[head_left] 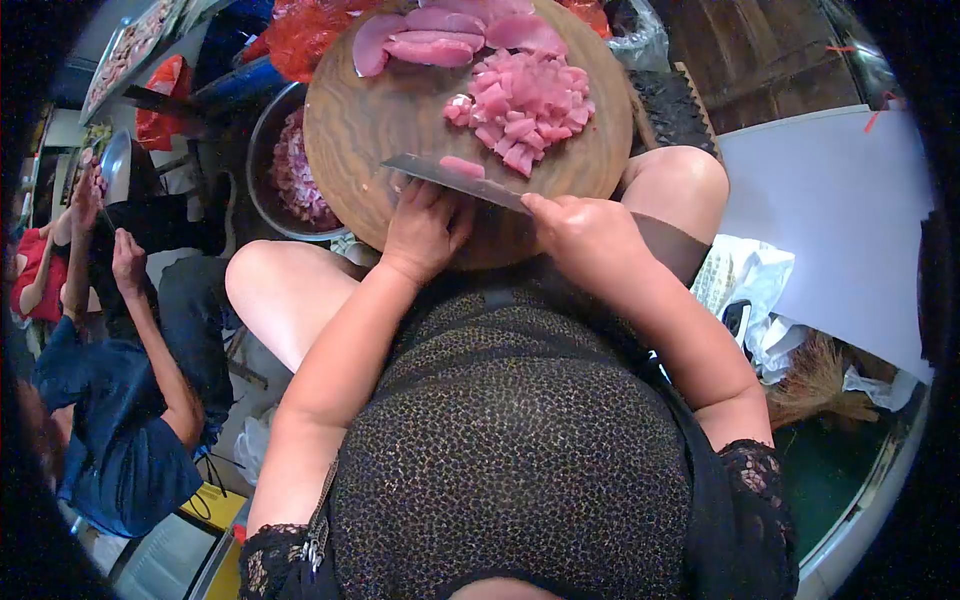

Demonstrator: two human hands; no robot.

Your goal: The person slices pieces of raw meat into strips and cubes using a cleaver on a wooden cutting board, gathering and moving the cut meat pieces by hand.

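A round wooden chopping board lies before my knees. My right hand grips a kitchen knife by its handle, and its broad blade slants across the near part of the board. Close behind the blade is my left hand, its fingers curled down to the board; the blade partly covers the fingertips, so what they press on is hidden. A small strip of pink raw meat sits against the far side of the blade. Farther up are a heap of diced meat and several larger meat slices.
A metal bowl of chopped meat stands left of the board. Red plastic bags lie behind it. On the left, another person in dark blue holds a thin tool. A white panel and a white plastic bag are at right.
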